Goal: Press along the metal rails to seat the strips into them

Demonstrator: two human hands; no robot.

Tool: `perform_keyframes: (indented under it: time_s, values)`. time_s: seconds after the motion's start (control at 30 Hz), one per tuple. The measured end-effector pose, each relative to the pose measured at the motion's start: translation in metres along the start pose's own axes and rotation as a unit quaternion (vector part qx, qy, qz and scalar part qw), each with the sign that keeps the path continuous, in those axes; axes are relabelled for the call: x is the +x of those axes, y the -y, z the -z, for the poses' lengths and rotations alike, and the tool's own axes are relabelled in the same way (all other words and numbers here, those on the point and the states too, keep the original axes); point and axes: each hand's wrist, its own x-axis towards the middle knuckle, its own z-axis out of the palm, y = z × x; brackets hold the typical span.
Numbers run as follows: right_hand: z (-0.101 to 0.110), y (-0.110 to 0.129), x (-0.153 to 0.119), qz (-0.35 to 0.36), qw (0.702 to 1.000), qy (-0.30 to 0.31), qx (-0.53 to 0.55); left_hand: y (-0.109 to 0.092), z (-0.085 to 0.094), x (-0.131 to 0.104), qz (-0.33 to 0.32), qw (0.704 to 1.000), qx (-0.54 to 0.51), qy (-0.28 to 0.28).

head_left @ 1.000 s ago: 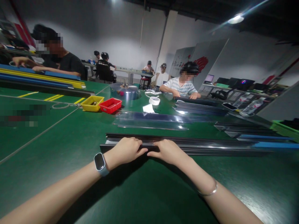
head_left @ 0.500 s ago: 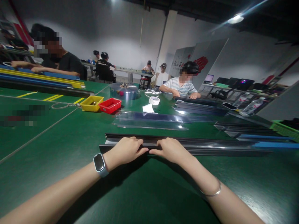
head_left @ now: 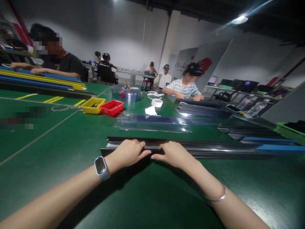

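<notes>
A long black channel-shaped profile (head_left: 214,148) lies crosswise in front of me, with a shiny clear or grey strip along its inside. Left of its middle, my left hand (head_left: 130,153) grips it, thumb on the near side and fingers curled over into the channel. My right hand (head_left: 172,153) holds the same profile close by, its thumb pointing at the left thumb with a small gap between. The fingertips of both hands are hidden inside the channel. Beyond the profile lie clear plastic strips (head_left: 154,122), flat on the green table (head_left: 152,197).
A yellow bin (head_left: 92,106) with small parts and a red bin (head_left: 111,108) stand beyond at left. Behind them are a coiled roll (head_left: 127,93) and white tape (head_left: 157,102). More dark profiles (head_left: 247,133) lie at right. Co-workers sit across the table.
Almost nothing differs. Both hands keep their hold on the profile, and the whole view has shifted very slightly.
</notes>
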Motion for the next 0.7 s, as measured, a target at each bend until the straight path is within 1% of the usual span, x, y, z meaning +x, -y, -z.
perform_keyframes:
  time_s: [0.1,0.27,0.4,0.53,0.7]
  values:
    - [-0.0011,0.0003,0.0006,0.011,1.000,-0.001,0.018,-0.0004,-0.0013,-0.0001,0.003,1.000,0.001,0.006]
    - [-0.0066,-0.0049,0.0056,0.003,0.999,0.007,0.036,-0.0006,-0.0035,-0.0008,-0.004,1.000,0.008,0.010]
    - [-0.0040,-0.0061,0.0049,0.009,0.999,0.010,0.041,-0.0005,0.0014,-0.0002,-0.002,1.000,-0.001,0.012]
    - [0.0005,-0.0053,0.0027,-0.001,1.000,0.014,0.028,-0.0001,0.0051,0.0001,0.009,1.000,-0.014,0.010]
    - [-0.0022,-0.0078,0.0049,-0.002,0.998,0.025,0.049,0.0012,-0.0011,-0.0002,0.006,1.000,-0.001,0.025]
